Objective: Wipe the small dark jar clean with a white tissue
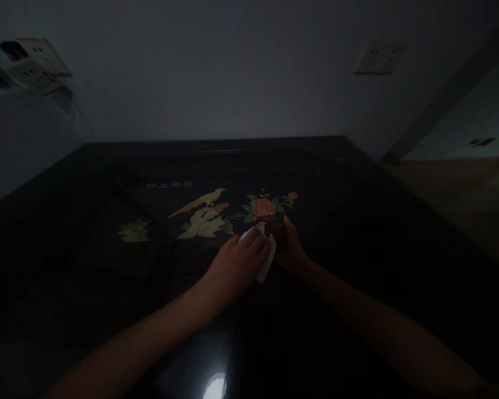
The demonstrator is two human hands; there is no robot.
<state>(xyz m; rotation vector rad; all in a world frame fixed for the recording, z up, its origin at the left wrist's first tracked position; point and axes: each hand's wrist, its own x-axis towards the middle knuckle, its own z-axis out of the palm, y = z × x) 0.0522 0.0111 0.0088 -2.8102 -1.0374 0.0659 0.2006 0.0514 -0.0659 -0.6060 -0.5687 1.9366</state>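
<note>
Left hand [239, 259] closed over a crumpled white tissue [266, 268], pressing it against the near left side of a small dark object [276, 229]; right hand [291, 249] curled around the object's right side, gripping it. The object, too dim to identify, is held between the hands above a glossy black tabletop [336, 194], overlapping the lower edge of an orange flower [263, 208] in the surface decoration. Left of the flower, a pale long-tailed bird [210, 198]; farther left, a row of light characters [169, 185]. Near edge: a bright reflection [215, 386]. Beyond the tabletop, a grey wall [212, 77] bearing a right-hand socket plate [380, 57].
</note>
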